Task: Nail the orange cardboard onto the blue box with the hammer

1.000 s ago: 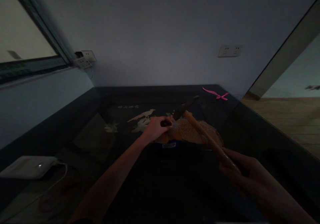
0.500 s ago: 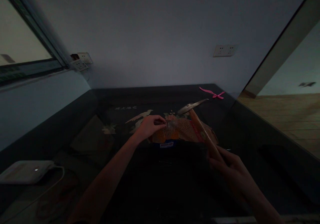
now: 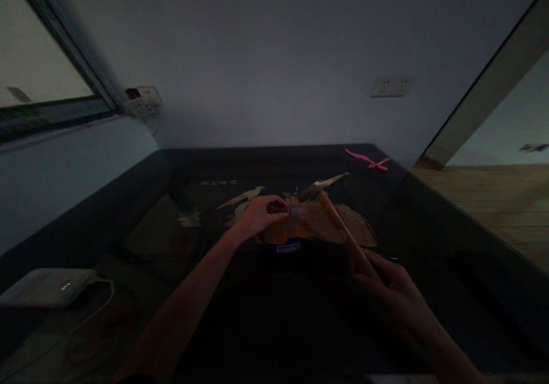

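Observation:
My right hand [image 3: 388, 284] is wrapped round the wooden handle of a claw hammer [image 3: 338, 222]. The hammer's metal head is over a brown, hole-speckled piece [image 3: 355, 227] on the table, just right of my left fingertips. My left hand [image 3: 261, 215] is closed in a pinch at the piece's left part. A thin dark nail [image 3: 290, 210] seems to stand at those fingertips, though dim light blurs it. Orange patches and a blue label [image 3: 288, 248] show along the piece's near edge.
The dark glossy table [image 3: 240, 327] has printed flowers and characters. A white power bank [image 3: 47, 288] with a cable lies at the left, a pink ribbon [image 3: 373, 164] at the far right corner. A dark flat object [image 3: 484, 298] lies on the right. Wall sockets [image 3: 391, 86] are behind.
The hammer head has swung down and left, closer to my left fingertips. My left hand keeps its pinch in nearly the same place. The view has shifted slightly.

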A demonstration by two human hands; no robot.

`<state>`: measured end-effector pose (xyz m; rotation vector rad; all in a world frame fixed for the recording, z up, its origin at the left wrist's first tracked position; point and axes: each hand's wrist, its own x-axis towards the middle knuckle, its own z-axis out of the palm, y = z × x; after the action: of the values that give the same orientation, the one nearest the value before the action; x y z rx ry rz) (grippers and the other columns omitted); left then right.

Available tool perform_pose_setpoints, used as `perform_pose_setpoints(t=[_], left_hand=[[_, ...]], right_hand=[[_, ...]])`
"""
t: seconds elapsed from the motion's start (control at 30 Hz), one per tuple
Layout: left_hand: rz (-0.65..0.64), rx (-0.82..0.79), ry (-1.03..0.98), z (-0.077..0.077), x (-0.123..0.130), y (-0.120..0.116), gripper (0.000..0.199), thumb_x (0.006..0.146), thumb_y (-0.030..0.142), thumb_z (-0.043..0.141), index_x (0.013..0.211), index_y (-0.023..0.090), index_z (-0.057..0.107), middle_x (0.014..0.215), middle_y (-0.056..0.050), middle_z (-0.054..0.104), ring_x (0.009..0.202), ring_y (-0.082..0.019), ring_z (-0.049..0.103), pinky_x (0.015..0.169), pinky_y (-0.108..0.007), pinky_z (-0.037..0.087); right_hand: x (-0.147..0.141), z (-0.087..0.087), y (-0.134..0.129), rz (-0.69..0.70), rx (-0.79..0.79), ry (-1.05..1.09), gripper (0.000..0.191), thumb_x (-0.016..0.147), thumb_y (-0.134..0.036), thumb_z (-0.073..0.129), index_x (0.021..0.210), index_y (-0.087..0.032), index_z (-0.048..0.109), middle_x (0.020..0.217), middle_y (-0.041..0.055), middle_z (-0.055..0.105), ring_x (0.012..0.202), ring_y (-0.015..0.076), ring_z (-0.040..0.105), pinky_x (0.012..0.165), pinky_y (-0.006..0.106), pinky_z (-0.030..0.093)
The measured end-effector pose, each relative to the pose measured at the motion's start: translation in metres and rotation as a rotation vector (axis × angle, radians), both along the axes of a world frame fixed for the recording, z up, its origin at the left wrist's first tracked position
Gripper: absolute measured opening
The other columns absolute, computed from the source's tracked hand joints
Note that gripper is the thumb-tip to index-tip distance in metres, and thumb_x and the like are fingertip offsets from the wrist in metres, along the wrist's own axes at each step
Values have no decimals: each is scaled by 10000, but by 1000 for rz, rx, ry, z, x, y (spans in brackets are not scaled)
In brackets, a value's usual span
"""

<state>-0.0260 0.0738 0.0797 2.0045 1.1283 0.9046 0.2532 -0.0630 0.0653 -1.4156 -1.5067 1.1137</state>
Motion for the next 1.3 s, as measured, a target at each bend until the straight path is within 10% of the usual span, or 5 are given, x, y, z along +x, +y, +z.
perform_pose_setpoints(t=[0.23,0.4,0.63,0.93,1.3], left_hand=[[221,453,19,50,-11,-34,130,834,225,591,938,179,654,925,-40,689,829,-137,637,788,-275,510],[204,419,121,40,-1,-38,174,807,246,633,970,184,647,954,-50,689,878,-164,639,810,-304,507],[119,45,42,-4,12,-8,219,705,238,721,902,153,673,912,-63,717,818,-182,670,772,-323,526],[167,-33,21,-5,15,-6,117,745,216,668,829,162,729,864,-49,742,822,-196,681,792,-308,501],[185,-21,43,-13,14,-3,132,751,239,671,841,172,742,830,-27,741,775,-189,669,743,-281,488]], right_hand=[[-1,-34,-23,-11,-30,532,441,751,-424,689,1151,-251,620,719,-10,627,485,111,546,458,221,450],[-9,-38,-26,-52,-163,594,497,757,-427,691,1200,-241,565,561,-58,539,299,34,369,292,134,255],[1,12,-13,-34,-142,130,595,753,-372,687,1293,-169,544,647,-27,545,447,93,452,376,196,383],[4,78,1,173,-82,-235,441,795,-351,609,1213,-210,612,640,-37,503,463,90,417,366,177,358],[-1,88,11,246,-143,-402,424,816,-357,566,1202,-184,581,599,-52,474,430,88,415,357,183,341]])
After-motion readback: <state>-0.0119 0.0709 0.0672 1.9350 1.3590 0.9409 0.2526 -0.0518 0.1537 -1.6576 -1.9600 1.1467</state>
